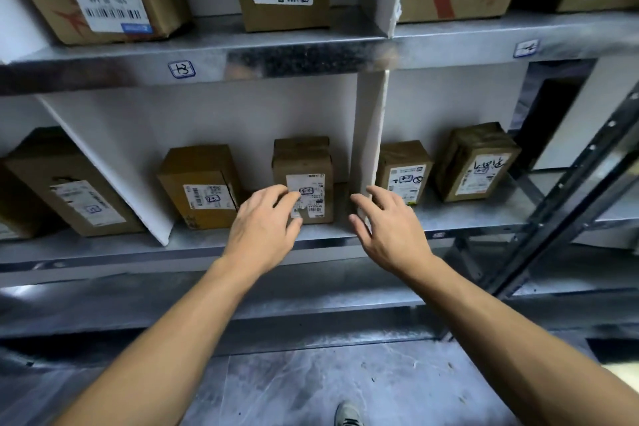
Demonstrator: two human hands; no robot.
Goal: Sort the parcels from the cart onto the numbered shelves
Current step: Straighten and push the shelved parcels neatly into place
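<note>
- Both hands reach into the lower shelf (207, 245), middle bay, between two white dividers.
- Left hand (261, 225): fingers spread loosely, tips lying on the label of the small box (302, 180). Gripping nothing; it looks like a steadying or nudging touch.
- Right hand (387, 228): open, fingers apart, empty, just beside the right divider (370, 135) and near the box's right side. I cannot tell whether it touches the divider.
- Small box stands upright on the lower shelf, near the front edge, close against the right divider. My read: it is set in place, label facing out so the mark can be read.
- Look of it: brown cardboard, taped top, white label with a blue-boxed handwritten mark; the label's lower edge is torn or scuffed.
- A wider box (200, 187) stands to its left in the same bay, label outward too.
- A blue-marked tag (181, 69) sits on the shelf edge above this bay; the figure is blurred.
- Cart not in view.
</note>
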